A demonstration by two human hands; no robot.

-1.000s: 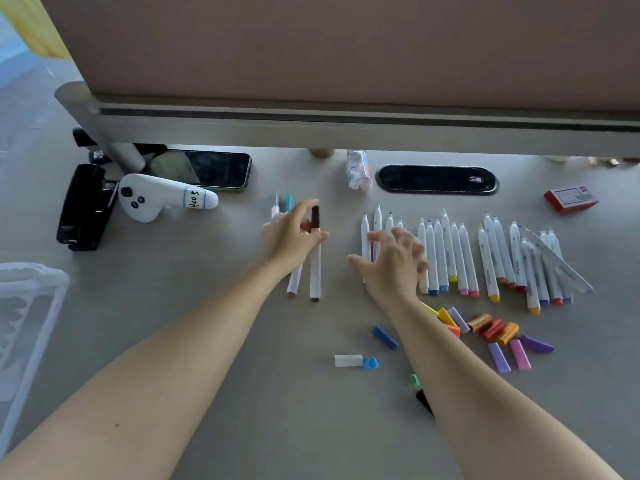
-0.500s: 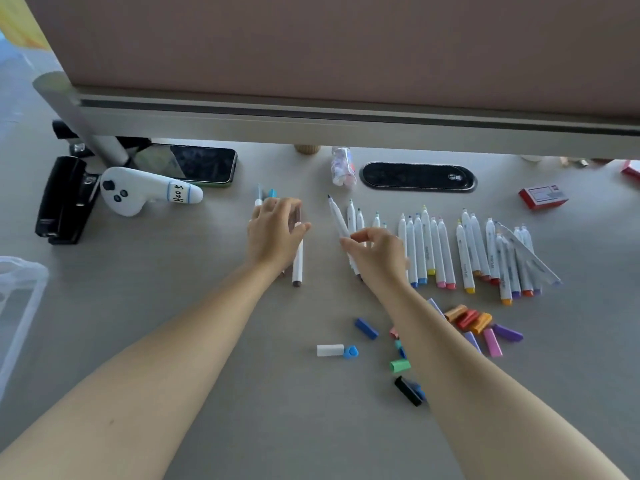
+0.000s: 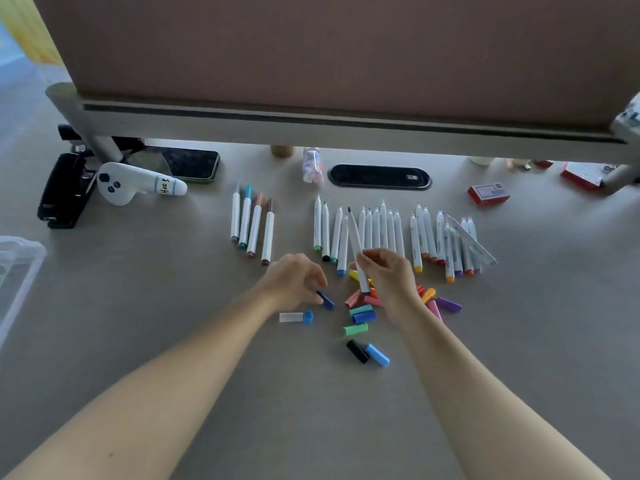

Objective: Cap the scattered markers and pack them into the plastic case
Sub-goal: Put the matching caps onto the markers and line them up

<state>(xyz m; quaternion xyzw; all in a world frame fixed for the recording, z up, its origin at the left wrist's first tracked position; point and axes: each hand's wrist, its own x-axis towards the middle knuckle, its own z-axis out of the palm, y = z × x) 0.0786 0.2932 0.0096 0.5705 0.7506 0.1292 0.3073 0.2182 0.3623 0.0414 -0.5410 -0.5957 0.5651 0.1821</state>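
Four capped markers (image 3: 252,226) lie side by side left of centre. To their right runs a row of several uncapped white markers (image 3: 381,230). My right hand (image 3: 391,278) grips one uncapped marker (image 3: 356,249) from that row, held tilted above the table with its dark blue tip pointing away. Below the row lies a heap of loose coloured caps (image 3: 360,315). My left hand (image 3: 294,280) reaches into its left side and pinches a dark blue cap (image 3: 327,301) that lies on the table. The clear plastic case (image 3: 19,261) shows partly at the left edge.
A short white piece with a blue end (image 3: 296,317) lies below my left hand. At the back are a black stapler (image 3: 64,190), a white controller (image 3: 135,185), a phone (image 3: 188,164), a cable port (image 3: 379,176) and a red box (image 3: 488,194). A clear ruler (image 3: 474,242) rests on the rightmost markers.
My left hand let go of the brown-capped marker, now in the left group, and came down to the caps. My right hand lifted one marker out of the row and drew it nearer.
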